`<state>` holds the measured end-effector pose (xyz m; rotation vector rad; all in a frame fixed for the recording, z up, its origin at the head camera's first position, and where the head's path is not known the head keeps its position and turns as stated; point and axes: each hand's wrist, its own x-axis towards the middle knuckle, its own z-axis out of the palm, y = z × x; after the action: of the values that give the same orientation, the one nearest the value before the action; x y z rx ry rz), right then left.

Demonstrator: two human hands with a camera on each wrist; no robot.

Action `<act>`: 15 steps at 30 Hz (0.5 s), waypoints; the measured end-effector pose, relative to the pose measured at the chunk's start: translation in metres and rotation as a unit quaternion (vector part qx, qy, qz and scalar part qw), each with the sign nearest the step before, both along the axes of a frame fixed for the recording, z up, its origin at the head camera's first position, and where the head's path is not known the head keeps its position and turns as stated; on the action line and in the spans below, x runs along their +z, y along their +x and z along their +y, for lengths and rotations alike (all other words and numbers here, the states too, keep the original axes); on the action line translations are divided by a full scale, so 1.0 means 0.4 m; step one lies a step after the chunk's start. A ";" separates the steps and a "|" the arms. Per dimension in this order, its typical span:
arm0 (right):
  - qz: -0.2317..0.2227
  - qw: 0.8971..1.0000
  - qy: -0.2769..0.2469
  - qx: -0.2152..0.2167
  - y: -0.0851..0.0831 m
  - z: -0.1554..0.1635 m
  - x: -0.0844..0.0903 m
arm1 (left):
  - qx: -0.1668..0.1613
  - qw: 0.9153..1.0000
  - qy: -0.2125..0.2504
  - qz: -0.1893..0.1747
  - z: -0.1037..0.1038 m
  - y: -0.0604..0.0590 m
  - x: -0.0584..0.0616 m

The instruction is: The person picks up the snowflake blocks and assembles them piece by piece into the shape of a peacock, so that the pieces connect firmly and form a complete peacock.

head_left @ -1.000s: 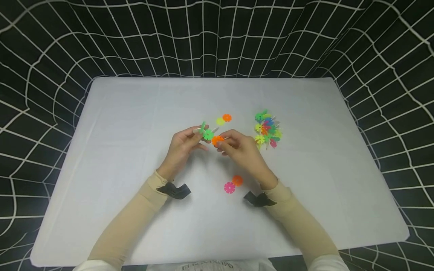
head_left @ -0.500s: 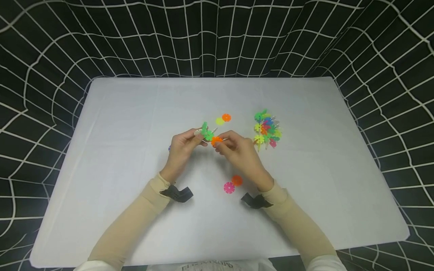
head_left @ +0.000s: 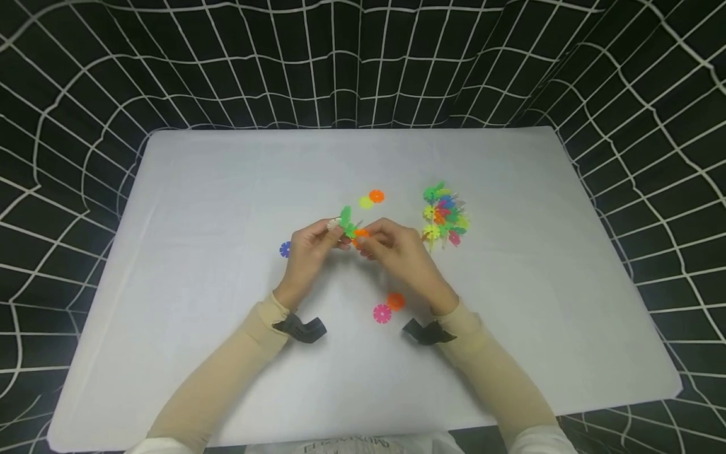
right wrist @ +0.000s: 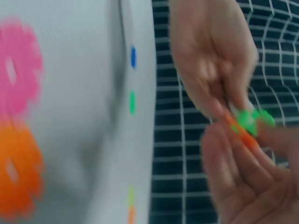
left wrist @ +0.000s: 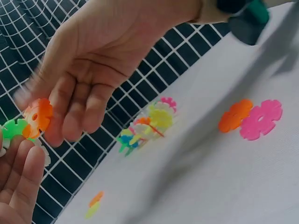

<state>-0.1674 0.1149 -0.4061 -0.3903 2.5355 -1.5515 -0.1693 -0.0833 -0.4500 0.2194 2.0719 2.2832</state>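
My left hand pinches a small joined cluster of notched plastic snowflake discs, with green discs and a white disc showing. From the other side my right hand pinches an orange snowflake disc between thumb and fingers. In the left wrist view this orange disc overlaps the edge of a green disc. The right wrist view, blurred, has the orange disc nearly edge-on against the green. Fingers hide part of the cluster.
Right of my hands lies a multicoloured pile of joined discs. A yellow disc and an orange one sit beyond them, a pink disc and another orange one nearer me. A blue disc lies beside my left hand on the white table.
My left hand has shifted slightly right and nearer my right hand, uncovering the blue disc. The green cluster has turned a little; both hands keep their hold.
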 end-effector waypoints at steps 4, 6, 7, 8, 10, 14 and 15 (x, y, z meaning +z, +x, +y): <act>0.005 0.990 0.135 -0.043 -0.054 0.080 0.028 | 0.002 1.000 0.018 -0.003 -0.009 -0.004 0.003; 0.008 0.968 0.235 -0.085 -0.091 0.127 0.037 | 0.013 1.000 0.026 0.002 -0.014 -0.008 0.007; 0.002 0.953 0.286 -0.098 -0.109 0.149 0.038 | 0.019 0.999 0.029 0.004 -0.018 -0.010 0.009; -0.007 0.937 0.333 -0.108 -0.128 0.166 0.038 | 0.024 0.999 0.030 0.005 -0.021 -0.011 0.010; -0.041 0.904 0.411 -0.111 -0.160 0.188 0.035 | 0.030 0.999 0.030 0.005 -0.027 -0.014 0.012; -0.100 0.858 0.496 -0.088 -0.198 0.194 0.020 | 0.029 0.999 0.033 0.004 -0.031 -0.016 0.016; -0.105 0.853 0.504 -0.084 -0.202 0.193 0.015 | 0.029 0.999 0.036 0.005 -0.031 -0.016 0.017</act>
<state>-0.2481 0.1920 -0.4001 0.1420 2.7906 -0.0991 -0.1755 -0.0958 -0.4433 0.1768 2.0302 2.3970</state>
